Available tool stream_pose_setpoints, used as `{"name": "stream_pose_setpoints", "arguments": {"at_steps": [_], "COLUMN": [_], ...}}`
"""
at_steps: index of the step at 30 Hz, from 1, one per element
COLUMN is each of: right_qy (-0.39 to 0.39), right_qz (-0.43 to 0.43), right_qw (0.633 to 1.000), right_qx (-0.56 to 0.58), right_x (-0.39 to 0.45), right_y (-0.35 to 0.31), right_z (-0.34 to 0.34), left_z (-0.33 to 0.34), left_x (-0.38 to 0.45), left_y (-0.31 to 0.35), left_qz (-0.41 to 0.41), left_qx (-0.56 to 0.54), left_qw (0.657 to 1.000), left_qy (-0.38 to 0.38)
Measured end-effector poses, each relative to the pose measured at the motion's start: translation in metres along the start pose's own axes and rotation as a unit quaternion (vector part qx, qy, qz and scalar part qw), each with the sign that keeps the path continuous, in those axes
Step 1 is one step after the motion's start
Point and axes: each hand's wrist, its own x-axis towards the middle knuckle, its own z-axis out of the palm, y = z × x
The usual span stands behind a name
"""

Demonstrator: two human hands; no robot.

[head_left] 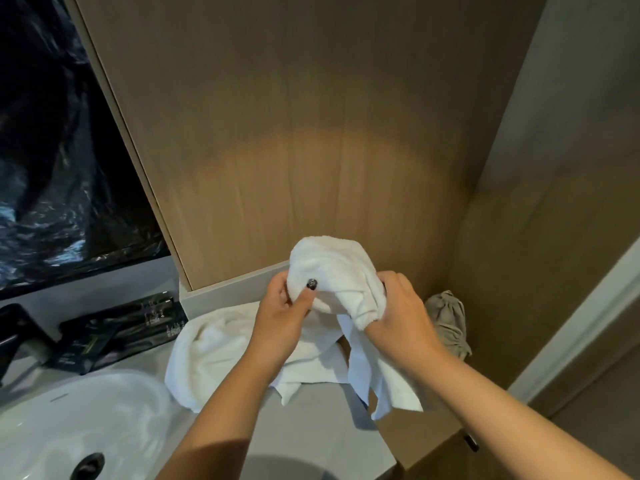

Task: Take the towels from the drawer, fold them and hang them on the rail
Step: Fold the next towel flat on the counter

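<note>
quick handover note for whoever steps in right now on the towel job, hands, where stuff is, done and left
Left hand: pinches the held white towel at its left side.
Right hand: grips the same towel at its right side, loose ends hanging down.
The towel is bunched, raised above the counter, not yet folded.
A second white towel lies crumpled on the counter beside the sink.
A beige cloth bag sits in the corner.
Done: two towels are out.
Left: fold both, hang them. No rail is in view.
</note>
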Motion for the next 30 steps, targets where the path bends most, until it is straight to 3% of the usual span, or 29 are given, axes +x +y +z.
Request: {"name": "stream_pose_setpoints", "arguments": {"at_steps": [2,5,7,10,15,18,21,26,30], "right_qy": [-0.058,-0.148,-0.164,-0.135,-0.081,-0.021,-0.028,-0.009,0.049], "right_qz": [-0.025,-0.058,-0.063,-0.047,-0.049,-0.146,-0.227,-0.204,-0.213], "right_qw": [0.998,0.987,0.984,0.988,0.995,0.987,0.969,0.975,0.974], "right_qx": [0.027,0.022,0.022,0.052,0.009,0.058,0.097,0.087,0.049], "right_x": [-0.007,-0.014,-0.016,-0.016,-0.031,-0.060,-0.087,-0.111,-0.120], "right_y": [0.005,0.016,0.026,0.038,0.039,0.025,0.007,0.002,0.000], "right_z": [-0.010,-0.035,-0.056,-0.091,-0.105,-0.095,-0.083,-0.072,-0.080], "left_z": [0.008,0.018,0.025,0.037,0.064,0.076,0.086,0.094,0.093], "left_x": [-0.007,-0.016,-0.020,-0.028,-0.054,-0.068,-0.086,-0.116,-0.134], "left_y": [0.003,0.007,0.014,0.024,0.031,0.032,0.034,0.040,0.044], "left_qz": [-0.002,0.008,0.026,0.041,0.055,0.072,0.090,0.099,0.095], "left_qx": [0.003,0.003,0.020,0.019,0.029,0.029,0.030,0.031,0.035], "left_qw": [0.997,0.993,0.988,0.981,0.984,0.983,0.984,0.987,0.992], "left_qy": [0.077,0.120,0.151,0.188,0.167,0.166,0.154,0.122,0.073]}}
